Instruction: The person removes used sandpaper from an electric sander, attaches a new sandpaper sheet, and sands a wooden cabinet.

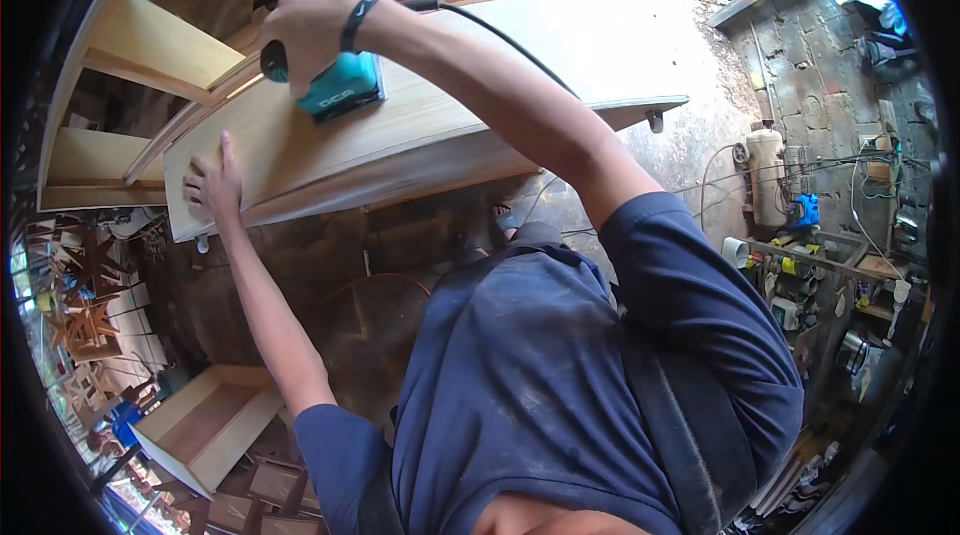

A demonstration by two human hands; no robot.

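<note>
My right hand (pixel 303 33) is wrapped round the top of a teal and black electric sander (pixel 345 87), whose flat base rests on a long pale wooden panel (pixel 440 100). From the sander's side a black cord (pixel 510 40) runs back over the panel beneath my forearm. Lying flat with its fingers spread, my left hand (pixel 215 185) presses on the near left end of the same panel. Small casters (pixel 656 122) show under the panel's corners.
An open wooden frame (pixel 150 45) stands right against the panel's far left side. At lower left sits a wooden drawer box (pixel 205 425). A cream tank (pixel 765 175) and a cluttered shelf (pixel 830 265) line the right wall. An orange hose (pixel 390 278) lies on the floor.
</note>
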